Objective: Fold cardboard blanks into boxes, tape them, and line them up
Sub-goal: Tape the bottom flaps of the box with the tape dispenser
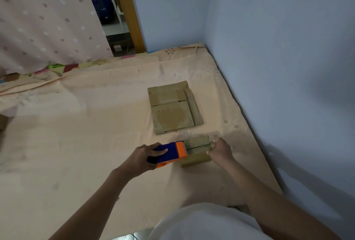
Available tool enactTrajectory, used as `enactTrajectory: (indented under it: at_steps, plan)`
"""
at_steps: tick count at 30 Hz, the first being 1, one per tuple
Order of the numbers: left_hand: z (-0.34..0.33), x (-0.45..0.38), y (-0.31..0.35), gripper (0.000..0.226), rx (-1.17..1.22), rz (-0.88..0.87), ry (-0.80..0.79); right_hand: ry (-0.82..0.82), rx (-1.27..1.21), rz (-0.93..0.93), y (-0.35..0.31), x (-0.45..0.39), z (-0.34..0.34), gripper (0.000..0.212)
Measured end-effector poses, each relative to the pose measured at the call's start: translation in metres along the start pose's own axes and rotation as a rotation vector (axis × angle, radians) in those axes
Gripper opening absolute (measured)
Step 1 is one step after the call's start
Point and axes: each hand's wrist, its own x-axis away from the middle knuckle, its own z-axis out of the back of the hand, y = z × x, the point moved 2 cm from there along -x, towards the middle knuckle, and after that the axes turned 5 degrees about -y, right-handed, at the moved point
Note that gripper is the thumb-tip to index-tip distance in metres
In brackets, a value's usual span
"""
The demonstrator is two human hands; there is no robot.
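On the bed [96, 124], with your right hand [220, 149] gripping the box [197, 150], your left hand's [143, 158] fingers clamp the tape dispenser [169, 153]; draw it steadily along what looks like the seam.

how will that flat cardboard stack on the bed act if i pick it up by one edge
The cardboard stack is probably light and fairly stiff, since it lies flat. It seems to be several loose sheets, so lifted by one edge they may slide apart. The soft bedsheet could make getting fingers under it easy.

A bedroom in a home. A bed [96, 124] with a peach sheet fills a corner of pale blue walls [269, 28]. A dotted pink curtain [44, 21] hangs beside it.
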Motion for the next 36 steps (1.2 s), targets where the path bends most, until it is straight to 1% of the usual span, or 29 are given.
enactTrajectory:
  at_steps: [3,4,6,7,11,13,15,18,22,27,34,36]
  plan:
    - [0.002,-0.002,0.003,0.063,-0.029,-0.002,-0.022,-0.042,-0.018,-0.028,-0.001,0.0,0.004,0.042]
    - [0.004,-0.003,0.004,0.062,-0.033,0.004,-0.031,-0.047,-0.034,-0.044,-0.001,-0.001,0.006,0.037]
    - [0.007,-0.004,0.009,0.06,-0.058,0.016,-0.04,-0.035,-0.062,-0.047,0.0,-0.004,0.009,0.022]
    - [0.008,-0.005,0.012,0.059,-0.069,0.023,-0.047,-0.019,-0.07,-0.04,0.001,-0.005,0.011,0.018]
    - [0.013,-0.007,0.023,0.057,-0.102,0.044,-0.08,0.081,-0.062,-0.022,-0.002,-0.007,0.017,0.025]
    - [0.015,-0.008,0.026,0.055,-0.125,0.046,-0.09,0.114,-0.049,-0.042,-0.006,-0.008,0.02,0.02]
    - [0.018,-0.009,0.028,0.055,-0.143,0.056,-0.087,0.112,-0.072,-0.089,-0.008,-0.01,0.02,0.017]
    - [0.019,-0.011,0.033,0.055,-0.177,0.055,-0.089,0.097,-0.087,-0.152,-0.006,-0.009,0.02,0.021]
    - [0.018,-0.011,0.037,0.056,-0.195,0.064,-0.094,0.09,-0.08,-0.179,-0.005,-0.009,0.019,0.016]
    - [0.019,-0.012,0.039,0.058,-0.199,0.074,-0.11,0.08,-0.042,-0.204,-0.004,-0.016,0.015,0.024]
    - [0.019,-0.016,0.037,0.058,-0.195,0.081,-0.124,0.066,0.081,-0.245,-0.005,-0.02,0.011,0.036]
    - [0.019,-0.017,0.035,0.059,-0.191,0.086,-0.132,0.071,0.089,-0.245,-0.001,-0.02,0.012,0.034]
